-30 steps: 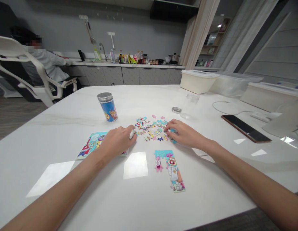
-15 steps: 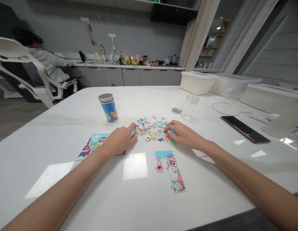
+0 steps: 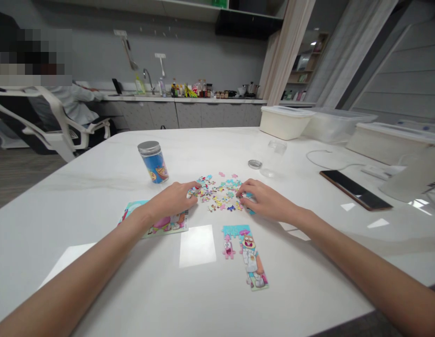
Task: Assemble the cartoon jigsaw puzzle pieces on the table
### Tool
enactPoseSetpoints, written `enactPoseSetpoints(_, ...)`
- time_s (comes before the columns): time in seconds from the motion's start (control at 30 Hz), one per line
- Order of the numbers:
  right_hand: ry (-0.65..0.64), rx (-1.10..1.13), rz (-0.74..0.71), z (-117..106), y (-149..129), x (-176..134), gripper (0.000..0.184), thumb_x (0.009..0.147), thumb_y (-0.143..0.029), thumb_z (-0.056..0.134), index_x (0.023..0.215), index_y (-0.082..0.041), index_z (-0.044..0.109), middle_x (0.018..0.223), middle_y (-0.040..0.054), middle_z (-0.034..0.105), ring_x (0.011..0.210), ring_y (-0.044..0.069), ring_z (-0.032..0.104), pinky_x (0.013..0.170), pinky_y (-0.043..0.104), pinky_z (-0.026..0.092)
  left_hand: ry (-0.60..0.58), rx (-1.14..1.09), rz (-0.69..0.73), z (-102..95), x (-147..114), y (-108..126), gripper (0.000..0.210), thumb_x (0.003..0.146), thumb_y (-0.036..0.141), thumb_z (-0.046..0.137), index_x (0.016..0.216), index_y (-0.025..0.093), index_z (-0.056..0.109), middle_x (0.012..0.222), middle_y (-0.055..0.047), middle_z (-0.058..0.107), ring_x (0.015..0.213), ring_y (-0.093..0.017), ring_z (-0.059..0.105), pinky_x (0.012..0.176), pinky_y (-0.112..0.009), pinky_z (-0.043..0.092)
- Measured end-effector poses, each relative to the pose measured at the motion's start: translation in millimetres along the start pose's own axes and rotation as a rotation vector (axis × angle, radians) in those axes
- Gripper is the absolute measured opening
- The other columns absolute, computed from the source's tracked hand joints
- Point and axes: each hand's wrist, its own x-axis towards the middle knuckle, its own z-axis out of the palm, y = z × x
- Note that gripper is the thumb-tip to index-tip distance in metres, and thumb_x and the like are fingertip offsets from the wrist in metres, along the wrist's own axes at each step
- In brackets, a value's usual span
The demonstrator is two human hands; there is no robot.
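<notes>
A loose pile of jigsaw pieces [image 3: 217, 193] lies on the white table between my hands. My left hand [image 3: 173, 199] is at the pile's left edge, forefinger and thumb apart, with a few pieces by the fingertips. At the right edge, my right hand [image 3: 263, 199] has its fingers bent and its thumb apart, touching or just over light-blue pieces. A partly joined puzzle section [image 3: 254, 262] with cartoon figures lies nearer me, a pink-figure part on its left. Under my left wrist is a colourful picture card [image 3: 168, 224], partly covered.
A blue-printed jar with a metal lid [image 3: 154, 163] stands behind my left hand. A clear jar [image 3: 273, 159] and a loose lid [image 3: 255, 164] are at the back right. Farther right lie a phone [image 3: 356, 189], a cable and storage boxes [image 3: 286, 122]. A person sits at the far left.
The view has shifted slightly. My left hand has moved a little at the pile's left edge, and pieces now show between its forefinger and thumb. My right hand stays at the right edge.
</notes>
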Motion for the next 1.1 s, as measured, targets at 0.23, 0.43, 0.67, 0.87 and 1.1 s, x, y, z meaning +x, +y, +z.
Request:
enactPoseSetpoints(0.23,-0.005,-0.013,0.001,-0.4,-1.6,-1.0,0.016,0.092,-0.018,0.051,0.102,-0.022,0.064,0.112,0.0087,0.062,0.108,0.023,0.059,0.098,0.041,0.047,0.085,-0.132,-0.026,9.5,-0.1,-12.6,0.052,0.083,0.036,0.045,0.132,0.020,0.053,0.075,-0.005,0.073,0.071,-0.023,0.067,0.068,-0.029,0.044)
enactPoseSetpoints(0.43,-0.014,-0.032,0.014,-2.0,-3.8,-0.3,0.015,0.091,-0.017,0.053,0.101,-0.023,0.064,0.112,0.0081,0.062,0.108,0.023,0.060,0.097,0.039,0.047,0.055,-0.190,-0.033,7.5,5.1,-19.2,0.057,0.087,0.043,0.043,0.141,0.024,0.047,0.096,-0.007,0.075,0.083,-0.024,0.067,0.073,-0.029,0.045)
enactPoseSetpoints(0.67,-0.016,-0.028,-0.002,-1.2,-2.2,-0.8,0.015,0.093,-0.019,0.052,0.103,-0.022,0.062,0.112,0.0084,0.061,0.108,0.023,0.059,0.097,0.040,0.047,0.005,-0.128,-0.054,4.4,12.2,-18.7,0.059,0.086,0.046,0.042,0.141,0.025,0.052,0.138,-0.008,0.060,0.114,-0.028,0.061,0.096,-0.033,0.043)
enactPoseSetpoints(0.87,-0.029,-0.028,0.006,-2.3,-3.1,-1.6,0.016,0.093,-0.021,0.051,0.104,-0.022,0.062,0.112,0.0087,0.061,0.109,0.023,0.058,0.097,0.040,0.047,0.043,-0.167,-0.080,8.2,12.6,-22.2,0.063,0.085,0.050,0.042,0.140,0.020,0.050,0.131,-0.013,0.064,0.109,-0.029,0.063,0.091,-0.035,0.046)
enactPoseSetpoints(1.1,-0.013,-0.028,0.000,-0.7,-1.9,-1.2,0.017,0.092,-0.018,0.051,0.104,-0.022,0.063,0.114,0.0089,0.061,0.110,0.023,0.058,0.099,0.040,0.046,0.191,-0.381,-0.122,13.9,9.2,-30.7,0.054,0.083,0.049,0.048,0.128,0.020,0.058,0.089,-0.005,0.071,0.071,-0.021,0.063,0.066,-0.028,0.044)
